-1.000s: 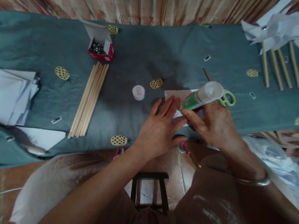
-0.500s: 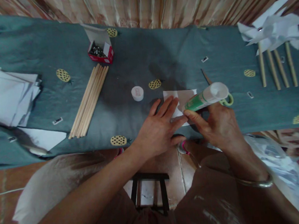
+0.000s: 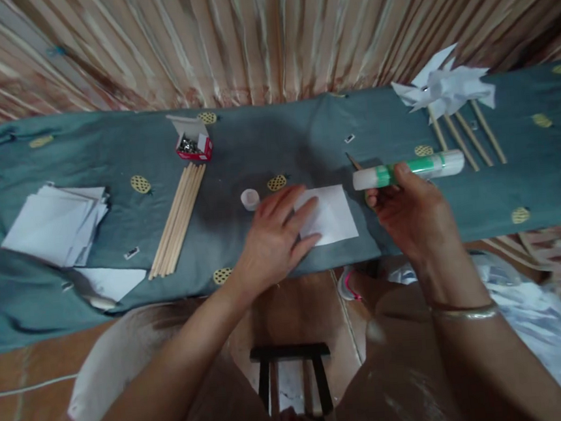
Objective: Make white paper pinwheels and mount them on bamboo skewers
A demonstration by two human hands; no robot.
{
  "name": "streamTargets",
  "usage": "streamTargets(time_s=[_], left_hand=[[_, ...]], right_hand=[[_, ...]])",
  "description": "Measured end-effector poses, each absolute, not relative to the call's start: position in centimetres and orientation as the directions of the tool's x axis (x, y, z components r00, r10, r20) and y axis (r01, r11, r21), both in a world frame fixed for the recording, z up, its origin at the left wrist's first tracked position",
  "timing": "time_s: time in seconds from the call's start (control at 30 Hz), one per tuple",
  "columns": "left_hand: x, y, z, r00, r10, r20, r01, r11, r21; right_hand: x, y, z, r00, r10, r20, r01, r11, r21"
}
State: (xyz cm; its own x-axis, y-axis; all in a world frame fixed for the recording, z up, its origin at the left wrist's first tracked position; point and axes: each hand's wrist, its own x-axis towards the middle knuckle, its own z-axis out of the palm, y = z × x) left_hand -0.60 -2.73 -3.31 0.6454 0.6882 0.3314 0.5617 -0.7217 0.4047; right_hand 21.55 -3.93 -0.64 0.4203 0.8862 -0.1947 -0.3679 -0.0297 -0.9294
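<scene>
My right hand (image 3: 411,215) grips a white and green glue stick (image 3: 434,165), held level above the cloth to the right of a square of white paper (image 3: 333,216). The paper lies flat near the table's front edge. My left hand (image 3: 275,234) rests over the paper's left side, its fingers spread. Just beyond that hand sits a small round white cap (image 3: 250,199). A thin pointed blade (image 3: 353,161) shows behind the glue stick, the rest mostly hidden by the stick and hand.
Wooden sticks (image 3: 178,219) lie left of centre, below a red box (image 3: 194,149) of small metal pieces. A stack of white paper (image 3: 53,224) is at far left. Paper pinwheels (image 3: 446,88) on sticks lie at back right. A dark stool (image 3: 290,352) stands below.
My right hand has lifted the glue stick off the paper and moved it right, turning it level. My left hand has slid left, uncovering more paper. The camera view has tilted up.
</scene>
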Motion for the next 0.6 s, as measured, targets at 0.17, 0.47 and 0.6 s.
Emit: streamTargets(time_s=[0.17,0.47,0.6], left_hand=[[-3.2,-0.5,-2.2,0.421,0.865,0.271,0.808,-0.494,0.321],[-4.2,0.5,-2.5,0.285,0.933,0.222,0.56,-0.35,0.751],[-2.7,-0.2,-2.0,0.125,0.991,-0.049,0.008,0.049,0.999]], right_hand=[[21.5,-3.8,-0.6,0.385,0.899,-0.209,-0.402,-0.041,-0.915],[19.4,-3.6,-0.3,0.258,0.934,-0.247,-0.441,-0.113,-0.89],[18.3,-3.7,-0.1,0.181,0.942,-0.284,-0.556,-0.14,-0.819]])
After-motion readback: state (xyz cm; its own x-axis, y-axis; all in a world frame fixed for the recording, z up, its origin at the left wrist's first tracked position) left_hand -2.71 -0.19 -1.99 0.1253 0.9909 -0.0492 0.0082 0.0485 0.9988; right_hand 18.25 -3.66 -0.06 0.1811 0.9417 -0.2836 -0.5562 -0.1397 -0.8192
